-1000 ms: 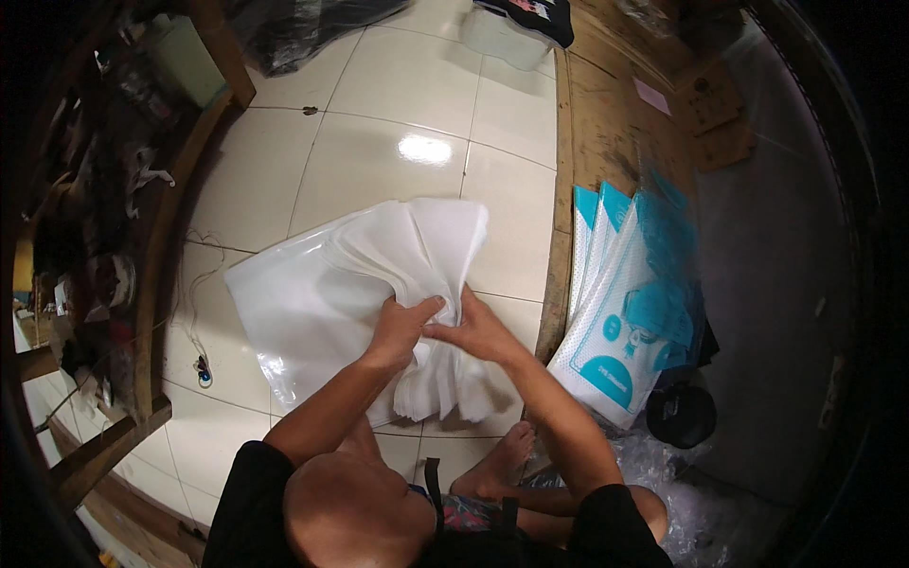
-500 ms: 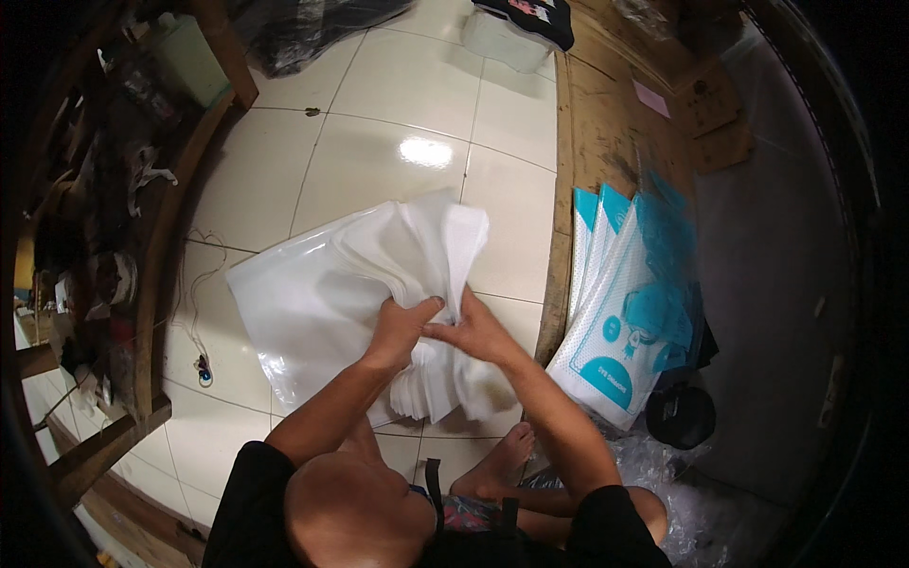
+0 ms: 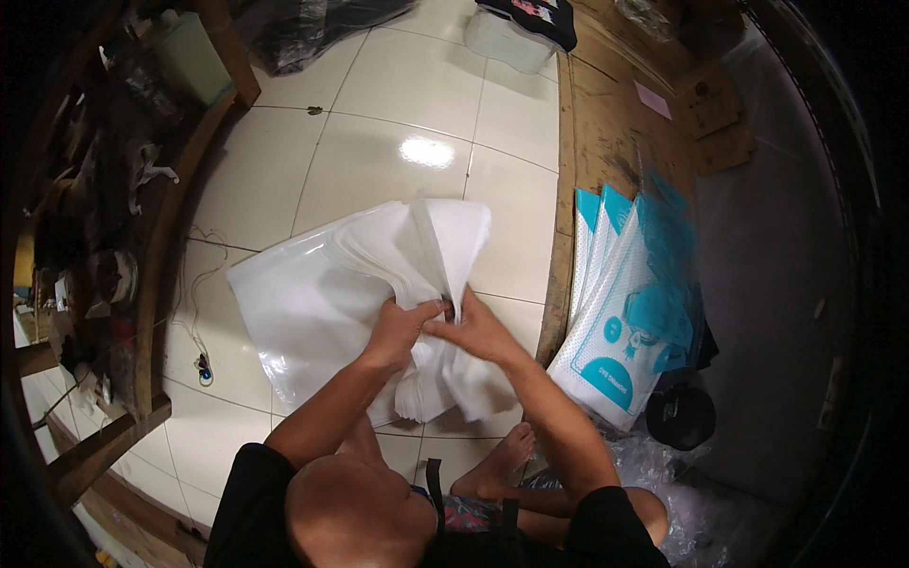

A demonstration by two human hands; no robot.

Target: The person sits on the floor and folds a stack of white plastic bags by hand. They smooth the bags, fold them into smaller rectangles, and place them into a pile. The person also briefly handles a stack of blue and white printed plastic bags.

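A thick stack of thin, glossy white plastic sheets (image 3: 312,293) lies on the floor, its right part bent up into folds. My left hand (image 3: 398,333) is closed on the fold at the middle of the stack, thumb lying across it toward the right. Facing it, my right hand (image 3: 475,331) grips the rightmost sheets (image 3: 453,241), with the thumb pointing left. Both thumbs nearly meet, and the fingers beneath are mostly hidden by the sheets. Loose layered edges (image 3: 421,393) fan out below the hands.
Blue-and-white printed plastic packages (image 3: 611,350) lie to the right beside a wooden board (image 3: 606,123). A round black object (image 3: 680,417) and crumpled clear plastic (image 3: 663,492) are near my right knee. On the left stands a cluttered wooden shelf (image 3: 161,275). A pale tub (image 3: 507,43) sits at the far end.
The rightmost sheets have spread wider at the top, and their lower part has swung a little. Both hands stay in almost the same place, still gripping.
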